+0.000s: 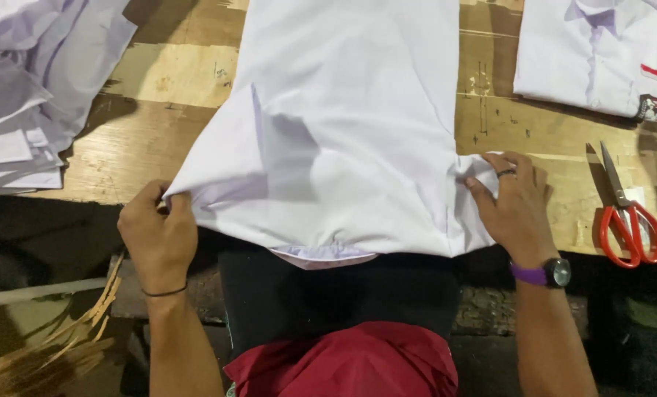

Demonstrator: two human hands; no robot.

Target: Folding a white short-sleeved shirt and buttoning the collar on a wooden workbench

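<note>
A white shirt (343, 125) lies spread on a wooden table (174, 73), its near end hanging over the table's front edge. My left hand (155, 231) pinches the shirt's left corner at the edge of the table. My right hand (516, 206), with a ring and a purple-strapped watch, grips the cloth at the shirt's right side, thumb and fingers closed on a fold.
A stack of white garments (27, 88) sits at the far left. A folded white shirt (597, 51) lies at the top right. Red-handled scissors (626, 213) rest on the table right of my right hand. Wood strips (56, 338) lie below, left.
</note>
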